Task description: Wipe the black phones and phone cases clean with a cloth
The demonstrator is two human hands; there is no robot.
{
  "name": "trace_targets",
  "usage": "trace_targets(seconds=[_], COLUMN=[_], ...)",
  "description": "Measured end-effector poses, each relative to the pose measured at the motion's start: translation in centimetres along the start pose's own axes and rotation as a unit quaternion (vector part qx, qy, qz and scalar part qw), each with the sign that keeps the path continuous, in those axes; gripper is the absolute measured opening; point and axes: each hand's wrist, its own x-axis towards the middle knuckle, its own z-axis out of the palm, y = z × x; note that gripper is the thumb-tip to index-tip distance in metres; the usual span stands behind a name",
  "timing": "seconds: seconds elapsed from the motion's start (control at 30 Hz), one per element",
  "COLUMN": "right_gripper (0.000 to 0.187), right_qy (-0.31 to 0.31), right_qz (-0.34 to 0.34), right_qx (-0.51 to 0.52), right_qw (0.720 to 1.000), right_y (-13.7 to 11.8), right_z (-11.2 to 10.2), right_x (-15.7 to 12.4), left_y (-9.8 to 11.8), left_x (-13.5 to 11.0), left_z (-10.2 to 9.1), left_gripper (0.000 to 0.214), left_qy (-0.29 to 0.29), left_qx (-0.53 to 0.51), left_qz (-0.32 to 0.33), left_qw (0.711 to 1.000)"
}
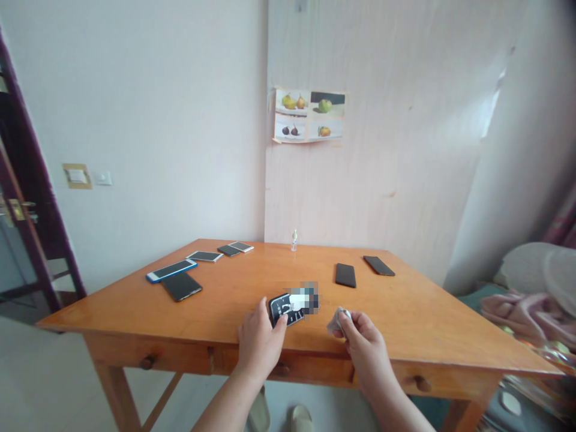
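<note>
My left hand [263, 333] grips the lower end of a black phone [294, 306], thumb on its front and fingers behind its edge. The phone tilts up to the right over the table's front part, and its far end is blurred out by pixel blocks. To the right of it, my right hand [365, 336] pinches a crumpled pale grey cloth [336, 323] between thumb and fingers. The cloth and the phone are apart. Part of the cloth is hidden inside the fingers.
On the wooden table [252, 270], several phones lie at the left, among them a blue-edged phone [171, 270] touching a black phone [181, 285]. Dark phones [345, 275] rest at the right. A small clear bottle [294, 241] stands at the back edge, near the wall.
</note>
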Motion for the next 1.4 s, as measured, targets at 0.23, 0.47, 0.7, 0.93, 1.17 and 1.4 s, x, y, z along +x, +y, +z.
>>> trace_targets(seconds=[0.23,0.47,0.7,0.93,1.17,1.4], right_gripper=[0.039,0.039,0.025,0.022,0.023,0.020], right_qy=[0.000,-0.005,-0.053,-0.084,-0.151,-0.229], right_qz=[-0.028,-0.053,-0.118,-0.194,-0.190,-0.171], right_qx=[0.008,0.002,-0.233,-0.516,-0.520,-0.465], right_qw=[1.000,0.999,0.964,0.830,0.819,0.838], right_y=[0.7,-0.9,0.2,0.0,-0.6,-0.7], right_z=[-0.1,1.6,3.1,1.4,2.2,3.2], right_x=[1.4,2.1,4.3,4.9,2.6,2.2], left_y=[-1.0,-1.0,-0.3,-0.5,-0.4,-0.5], left_x=[0.3,0.5,0.4,0.9,0.6,0.6], left_z=[-0.8,-0.4,0.1,-0.8,-0.5,-0.6], left_gripper=[0.070,0.066,0.082,0.080,0.079,0.079], left_qy=[-0.004,-0.054,-0.081,-0.122,-0.098,-0.112], left_qx=[0.078,0.043,0.037,0.012,-0.004,-0.007], left_qz=[0.054,0.120,0.161,0.159,0.156,0.148], left_qw=[0.995,0.990,0.983,0.980,0.983,0.983])
